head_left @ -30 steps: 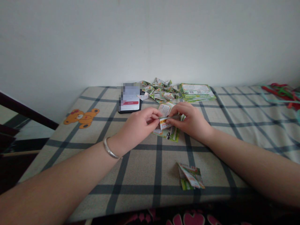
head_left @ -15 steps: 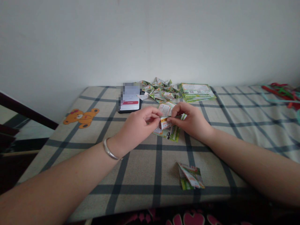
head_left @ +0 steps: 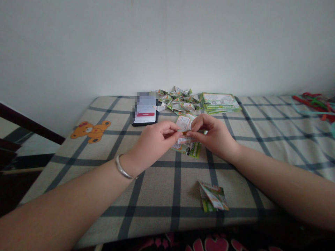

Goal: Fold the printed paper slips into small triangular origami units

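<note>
Between my two hands is a small folded piece of printed paper (head_left: 184, 140), white with red and yellow print. My left hand (head_left: 159, 137) pinches its left end between thumb and fingers; a silver bangle is on that wrist. The right end is pinched by my right hand (head_left: 209, 134), whose fingers hide part of the paper. Beneath them a green and white printed leaflet (head_left: 193, 150) lies flat on the table. Closer to me, a folded leaflet piece (head_left: 214, 197) rests by itself on the checked tablecloth.
Behind my hands lie a pile of folded paper pieces (head_left: 181, 101) and a stack of flat leaflets (head_left: 221, 103). A phone (head_left: 145, 115) with a lit screen stands left of the pile. Colourful strips (head_left: 318, 104) lie at far right. A bear picture (head_left: 91, 131) is on the left.
The paper between my hands has turned and now shows a narrower upper edge. Both hands have shifted only slightly, and the other things lie as before.
</note>
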The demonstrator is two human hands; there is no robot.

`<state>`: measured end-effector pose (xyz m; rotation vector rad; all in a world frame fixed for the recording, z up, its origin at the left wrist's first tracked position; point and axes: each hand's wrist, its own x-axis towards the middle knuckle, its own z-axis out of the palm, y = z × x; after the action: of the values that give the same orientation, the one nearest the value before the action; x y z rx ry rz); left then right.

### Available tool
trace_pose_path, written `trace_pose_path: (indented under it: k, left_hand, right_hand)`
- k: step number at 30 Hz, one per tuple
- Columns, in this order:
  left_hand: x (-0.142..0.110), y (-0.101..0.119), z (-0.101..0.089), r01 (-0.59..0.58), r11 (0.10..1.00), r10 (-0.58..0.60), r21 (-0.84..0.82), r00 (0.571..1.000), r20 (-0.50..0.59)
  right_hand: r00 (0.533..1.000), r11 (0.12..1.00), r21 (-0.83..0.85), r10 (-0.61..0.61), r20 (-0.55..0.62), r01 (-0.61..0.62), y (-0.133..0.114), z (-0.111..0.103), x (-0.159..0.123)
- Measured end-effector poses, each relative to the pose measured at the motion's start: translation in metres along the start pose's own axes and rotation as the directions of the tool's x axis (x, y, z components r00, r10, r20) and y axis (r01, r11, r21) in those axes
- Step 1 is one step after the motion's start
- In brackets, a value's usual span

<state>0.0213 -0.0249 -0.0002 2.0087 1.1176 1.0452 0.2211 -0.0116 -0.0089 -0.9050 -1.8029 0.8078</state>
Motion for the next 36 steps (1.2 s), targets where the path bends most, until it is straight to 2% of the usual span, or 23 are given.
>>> trace_pose_path:
  k: [7,14,20,26,32,36]
  left_hand:
    - [-0.001,0.002,-0.002,-0.043,0.995,0.048,0.089,0.998,-0.049]
    - [0.000,0.001,-0.001,0.029,0.999,-0.027,0.019,0.995,-0.096]
    - [0.000,0.001,-0.002,0.032,0.999,-0.029,0.029,0.993,-0.117]
    - [0.000,0.000,-0.001,0.007,0.999,-0.002,0.040,0.994,-0.105]
    - [0.001,0.002,0.000,0.087,0.991,-0.093,-0.099,0.994,-0.059]
    - [0.001,0.000,0.001,0.073,0.981,-0.083,-0.180,0.995,-0.048]
  right_hand:
    - [1.000,0.998,-0.067,0.013,0.014,-0.012,-0.001,-0.001,0.002]
    - [0.989,0.985,0.084,0.149,0.019,-0.150,0.003,-0.001,0.001]
    - [0.994,0.991,0.084,0.106,-0.005,-0.106,0.005,-0.001,0.002]
    - [0.991,0.987,0.106,0.128,-0.032,-0.124,0.009,0.000,0.004]
    - [0.998,0.995,0.095,0.038,-0.049,-0.033,0.011,0.001,0.003]
    - [0.998,0.996,0.080,0.032,-0.054,-0.028,0.012,0.002,0.003]
